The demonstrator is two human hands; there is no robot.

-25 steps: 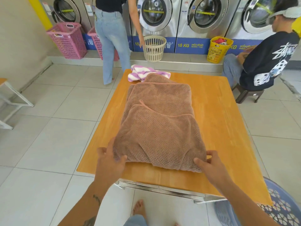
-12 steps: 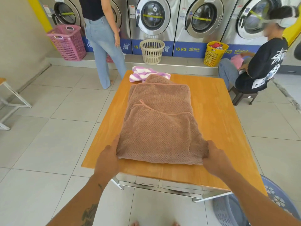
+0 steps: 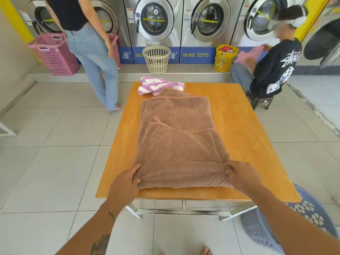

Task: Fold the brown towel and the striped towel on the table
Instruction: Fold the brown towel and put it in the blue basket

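Observation:
The brown towel (image 3: 176, 142) lies folded in layers down the middle of the wooden table (image 3: 246, 137). My left hand (image 3: 125, 183) grips its near left corner and my right hand (image 3: 242, 176) grips its near right corner, lifting the near edge slightly off the tabletop. The striped purple and white towel (image 3: 156, 86) sits crumpled at the table's far left edge, partly under the brown towel's far end.
A blue laundry basket (image 3: 301, 221) stands by my right side. A person in jeans (image 3: 92, 56) stands beyond the table's left. Another person (image 3: 272, 69) sits on a stool at the right. Pink (image 3: 53, 54), cream (image 3: 156, 58) and yellow (image 3: 224, 57) baskets line the washers.
Both hands have closed onto the brown towel's near corners and raised its near edge. The standing person stepped left, away from the cream basket.

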